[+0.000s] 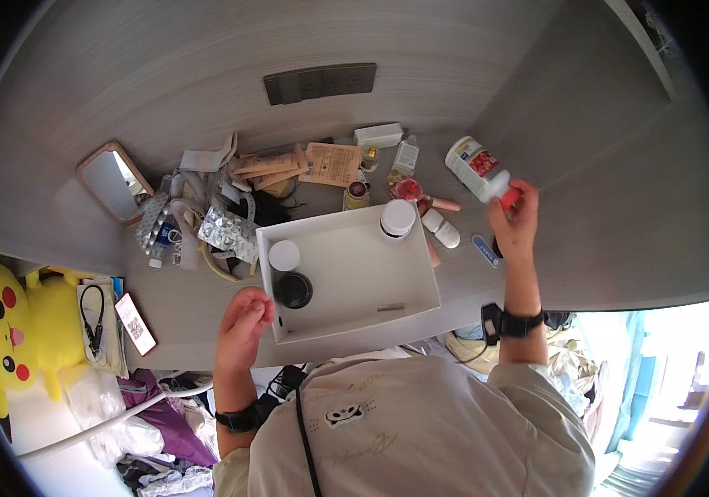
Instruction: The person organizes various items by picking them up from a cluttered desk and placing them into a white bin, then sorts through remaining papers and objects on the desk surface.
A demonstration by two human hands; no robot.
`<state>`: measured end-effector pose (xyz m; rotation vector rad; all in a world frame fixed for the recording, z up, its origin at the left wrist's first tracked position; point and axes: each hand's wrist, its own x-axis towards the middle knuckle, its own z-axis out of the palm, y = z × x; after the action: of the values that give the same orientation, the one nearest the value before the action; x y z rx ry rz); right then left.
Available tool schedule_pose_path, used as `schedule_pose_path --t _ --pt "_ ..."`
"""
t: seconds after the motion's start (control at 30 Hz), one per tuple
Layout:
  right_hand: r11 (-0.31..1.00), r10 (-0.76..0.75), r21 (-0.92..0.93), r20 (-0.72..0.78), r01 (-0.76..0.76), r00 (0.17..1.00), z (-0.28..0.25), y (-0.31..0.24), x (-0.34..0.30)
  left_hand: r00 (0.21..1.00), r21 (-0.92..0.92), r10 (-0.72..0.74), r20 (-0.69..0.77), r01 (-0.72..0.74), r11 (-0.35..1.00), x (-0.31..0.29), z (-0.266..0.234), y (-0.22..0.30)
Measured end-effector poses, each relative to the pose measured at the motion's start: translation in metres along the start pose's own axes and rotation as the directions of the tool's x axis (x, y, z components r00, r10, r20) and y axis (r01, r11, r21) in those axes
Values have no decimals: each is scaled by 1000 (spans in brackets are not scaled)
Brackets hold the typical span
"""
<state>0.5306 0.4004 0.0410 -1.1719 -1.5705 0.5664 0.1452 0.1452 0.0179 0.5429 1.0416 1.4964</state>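
Observation:
A white bottle [472, 166] with a red-patterned label and a red end lies tilted at the right of the desk. My right hand [517, 219] is closed on its red end. In front of me is a shallow white box [354, 313]. Inside stand a white-lidded jar [397, 219], a round white lid or jar [285, 256], a round black container [294, 291] and a small grey strip [390, 307]. At the box's left wall is my left hand [245, 325], its fingers curled together; what they hold, if anything, is hidden.
Behind the box lie orange-brown sachets [331, 164], blister packs [230, 234] and small bottles. A white bottle [441, 229] and a blue-and-white stick [484, 250] lie right of it. A mirror [112, 182] leans far left, above a yellow plush toy [10, 327] and a phone [135, 323].

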Motion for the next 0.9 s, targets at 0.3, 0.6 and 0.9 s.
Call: schedule_pose_path --t 0.3,0.6,0.9 --pt "947 -284 54 594 315 752 30 -138 -62 847 629 69 527 -444 638 53 79 11" --pt "966 -63 -153 648 210 759 57 -145 -99 840 735 -14 542 -466 493 57 89 -8" --pt "804 116 -515 626 297 772 71 -84 -93 909 832 -172 379 -253 494 70 74 -22"
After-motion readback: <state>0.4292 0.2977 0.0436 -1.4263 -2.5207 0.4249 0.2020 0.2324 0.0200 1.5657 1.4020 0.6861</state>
